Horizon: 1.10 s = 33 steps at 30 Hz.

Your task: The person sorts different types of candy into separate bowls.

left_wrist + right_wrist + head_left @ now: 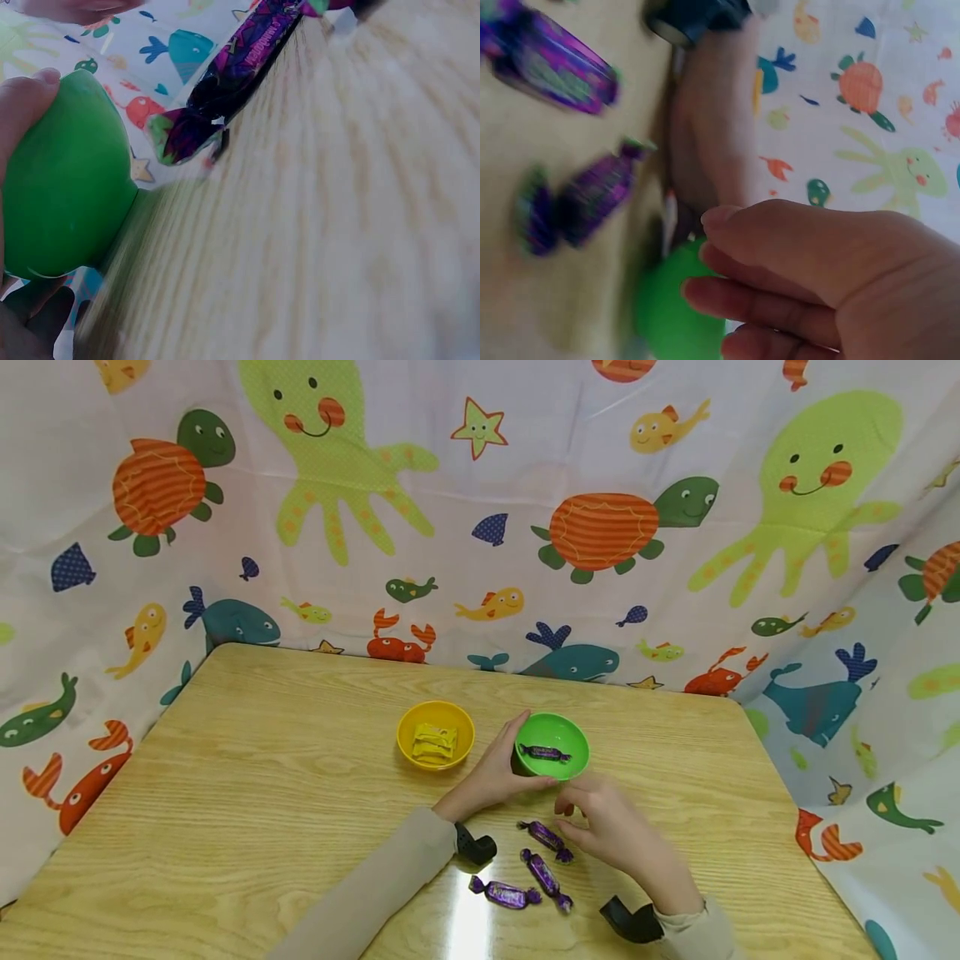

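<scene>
The left hand (491, 781) holds the green bowl (558, 725) between thumb and fingers; one purple-wrapped candy (545, 752) lies inside. Just off the bowl's near right side is the right hand (618, 831), its fingers loosely bent with nothing between them. Three more purple candies lie on the wood in front: one (546, 837) close to the right fingertips, another (546, 875) and a third (506, 894) nearer. In the left wrist view the green bowl (71, 180) stands by a candy (244, 56). The right wrist view has the empty right hand (817, 277) before the bowl (676, 307).
To the left of the green bowl stands a yellow bowl (406, 718) with yellow packets (435, 743) in it. The wooden table (247, 752) reaches back to a curtain (457, 543) printed with sea animals, which also runs along both sides.
</scene>
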Available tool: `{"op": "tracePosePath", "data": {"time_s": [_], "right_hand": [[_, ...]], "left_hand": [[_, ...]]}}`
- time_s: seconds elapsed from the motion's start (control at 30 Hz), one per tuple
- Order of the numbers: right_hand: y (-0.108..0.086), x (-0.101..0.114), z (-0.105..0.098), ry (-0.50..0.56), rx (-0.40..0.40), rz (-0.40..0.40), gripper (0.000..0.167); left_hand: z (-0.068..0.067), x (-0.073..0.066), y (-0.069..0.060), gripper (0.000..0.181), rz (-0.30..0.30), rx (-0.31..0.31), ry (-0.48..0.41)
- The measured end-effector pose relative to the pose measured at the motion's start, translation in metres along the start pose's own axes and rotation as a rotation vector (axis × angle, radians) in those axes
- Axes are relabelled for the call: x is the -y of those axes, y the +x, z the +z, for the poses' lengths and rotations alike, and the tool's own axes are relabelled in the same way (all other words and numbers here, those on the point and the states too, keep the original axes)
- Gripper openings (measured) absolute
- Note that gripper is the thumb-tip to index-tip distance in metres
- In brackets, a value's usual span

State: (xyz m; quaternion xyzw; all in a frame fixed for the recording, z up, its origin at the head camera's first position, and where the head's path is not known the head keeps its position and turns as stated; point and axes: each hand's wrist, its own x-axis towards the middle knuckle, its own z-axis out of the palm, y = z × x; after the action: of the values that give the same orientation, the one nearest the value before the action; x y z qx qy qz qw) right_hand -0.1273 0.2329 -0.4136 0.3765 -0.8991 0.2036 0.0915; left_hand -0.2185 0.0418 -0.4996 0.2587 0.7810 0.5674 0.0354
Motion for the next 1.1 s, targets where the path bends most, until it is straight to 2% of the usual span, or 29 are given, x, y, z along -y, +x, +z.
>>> {"op": "tracePosePath", "data": {"time_s": [0.23,0.53,0.83,1.1], "right_hand": [[-0.014,0.007,0.015,0.037,0.069,0.071,0.013],[-0.016,0.005,0.028,-0.026,0.15,0.169,0.027],[-0.018,0.0,0.034,-0.041,0.118,0.151,0.017],[-0.018,0.0,0.035,-0.034,0.096,0.137,0.016]], "left_hand": [[0.0,-0.003,-0.001,0.11,-0.03,0.002,0.024],[0.001,-0.003,-0.002,0.111,-0.04,-0.005,0.035],[0.0,-0.002,-0.001,0.11,-0.024,-0.005,0.032],[0.0,-0.002,-0.001,0.11,-0.019,-0.001,0.036]]}}
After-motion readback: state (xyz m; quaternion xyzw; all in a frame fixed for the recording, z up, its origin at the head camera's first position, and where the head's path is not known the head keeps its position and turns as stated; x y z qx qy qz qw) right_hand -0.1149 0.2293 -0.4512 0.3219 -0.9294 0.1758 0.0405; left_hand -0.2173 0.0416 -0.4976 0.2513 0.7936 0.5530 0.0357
